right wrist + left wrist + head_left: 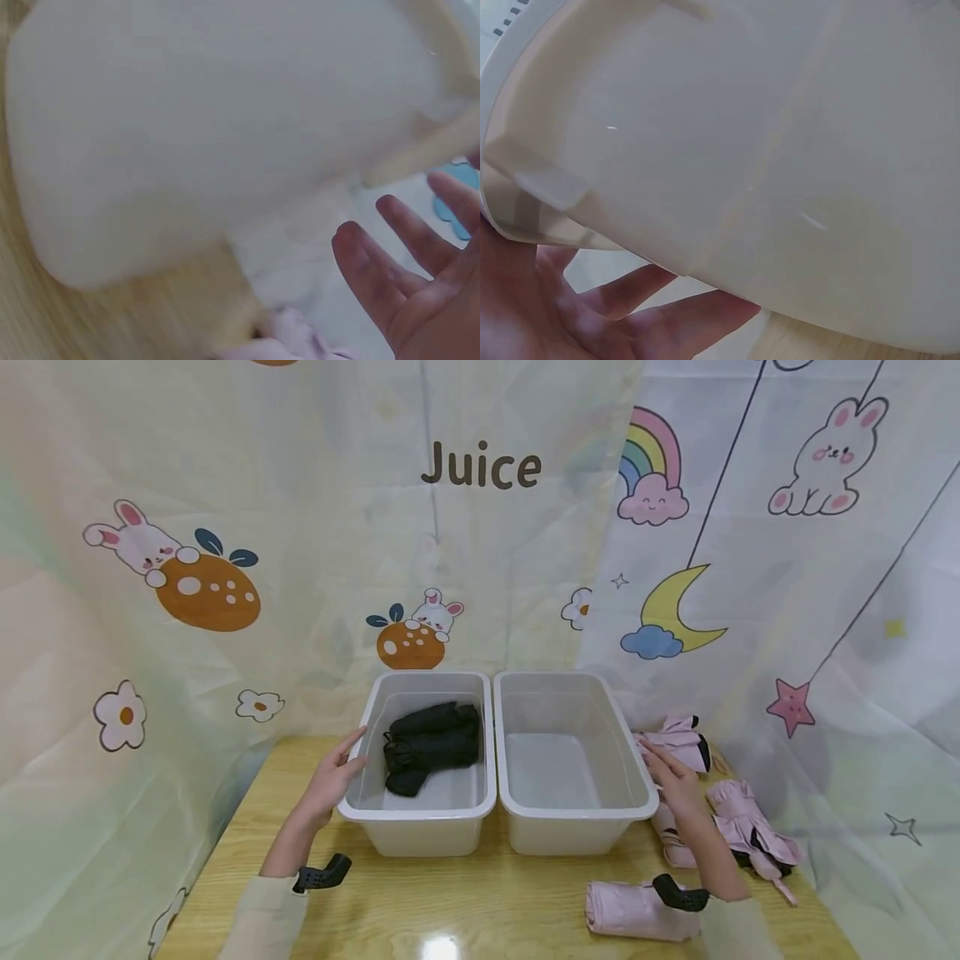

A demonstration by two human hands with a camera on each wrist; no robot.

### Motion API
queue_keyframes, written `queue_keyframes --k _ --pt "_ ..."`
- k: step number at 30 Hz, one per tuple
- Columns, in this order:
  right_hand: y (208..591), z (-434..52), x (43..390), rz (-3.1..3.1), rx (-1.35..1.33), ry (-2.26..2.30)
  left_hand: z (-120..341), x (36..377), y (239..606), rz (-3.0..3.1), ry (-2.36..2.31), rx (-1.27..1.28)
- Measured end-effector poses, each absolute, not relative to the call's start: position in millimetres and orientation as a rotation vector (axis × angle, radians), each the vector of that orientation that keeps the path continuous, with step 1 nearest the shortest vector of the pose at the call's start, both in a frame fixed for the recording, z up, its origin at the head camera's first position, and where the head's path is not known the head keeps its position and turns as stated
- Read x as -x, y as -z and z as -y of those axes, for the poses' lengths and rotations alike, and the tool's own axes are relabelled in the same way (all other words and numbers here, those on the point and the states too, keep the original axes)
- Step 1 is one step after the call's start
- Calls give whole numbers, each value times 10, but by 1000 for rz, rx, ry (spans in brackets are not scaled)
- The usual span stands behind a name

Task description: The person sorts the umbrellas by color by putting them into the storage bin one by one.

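Two white plastic bins stand side by side on the wooden table (465, 910). The left bin (420, 814) holds folded black umbrellas (431, 745); the right bin (573, 822) holds nothing. My left hand (333, 777) lies with straight fingers against the left bin's outer left wall (727, 150), fingers (675, 319) spread under its rim. My right hand (671, 777) is open beside the right bin's right wall (187, 142), fingers (390, 262) spread, just over a folded pink umbrella (678, 742). More pink umbrellas (750, 827) lie by that wrist.
Another rolled pink umbrella (633, 910) lies near the table's front right. A cartoon-printed curtain (480, 527) hangs close behind and around the table. Bare tabletop shows in front of the bins.
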State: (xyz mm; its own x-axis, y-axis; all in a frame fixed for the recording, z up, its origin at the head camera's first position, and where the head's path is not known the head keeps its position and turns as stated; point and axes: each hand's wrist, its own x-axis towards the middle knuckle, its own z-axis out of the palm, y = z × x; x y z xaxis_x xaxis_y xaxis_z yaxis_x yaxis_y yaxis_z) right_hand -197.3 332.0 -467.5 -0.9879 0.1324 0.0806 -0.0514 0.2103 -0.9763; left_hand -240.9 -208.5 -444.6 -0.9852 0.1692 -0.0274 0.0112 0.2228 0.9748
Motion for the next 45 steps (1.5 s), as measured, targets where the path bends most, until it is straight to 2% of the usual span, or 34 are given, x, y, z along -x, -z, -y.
queue_keyframes --k 7,14,22,30,45 --pt "4581 -3571 1969 2656 -11 -1330 2182 2542 4646 -2362 -1888 -168" --pt "4911 -3812 1867 2984 -102 -741 2172 2539 4653 -2353 -1904 -186" --pt "5213 -3911 1809 3074 -103 -665 2120 2576 4566 -2481 -1686 -284" --pt "5352 -3912 1862 3150 9 -559 2034 2611 4504 -2634 -1556 -203" --pt "5267 -3857 2055 3224 -21 -520 1996 2567 4394 -2716 -1421 -83"
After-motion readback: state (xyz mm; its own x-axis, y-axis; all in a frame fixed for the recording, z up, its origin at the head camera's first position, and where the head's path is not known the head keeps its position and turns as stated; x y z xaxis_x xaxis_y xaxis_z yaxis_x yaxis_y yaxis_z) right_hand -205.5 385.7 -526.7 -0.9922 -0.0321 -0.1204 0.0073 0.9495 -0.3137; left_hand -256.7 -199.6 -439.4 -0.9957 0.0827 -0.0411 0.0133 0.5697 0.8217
